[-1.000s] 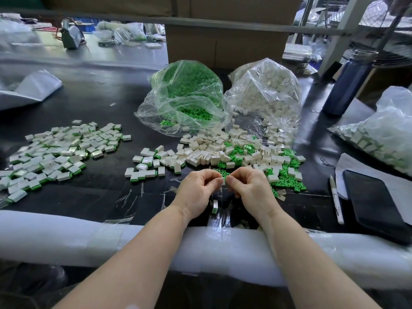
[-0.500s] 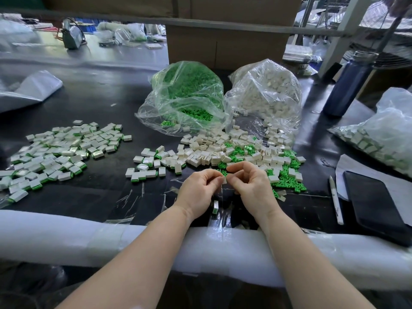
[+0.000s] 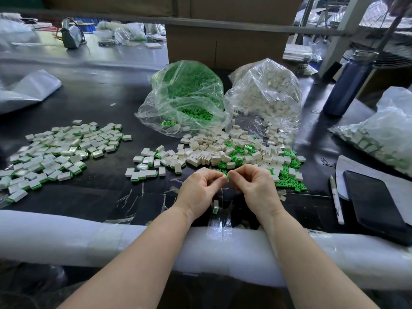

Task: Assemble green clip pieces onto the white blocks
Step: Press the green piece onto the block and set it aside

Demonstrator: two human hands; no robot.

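step: fitting a green clip (image 3: 226, 175) at frame centre | left hand (image 3: 199, 190) and right hand (image 3: 256, 188) pinch it together; block probably hidden | loose white blocks (image 3: 214, 150) just above | next: press home, pick another

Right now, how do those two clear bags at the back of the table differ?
The left bag holds green clips; the right bag holds white blocks. The left bag gapes open toward the person, its clips low inside; the right bag stands heaped full, with blocks spilling from its foot. Both are crinkled clear plastic, side by side on the black table.
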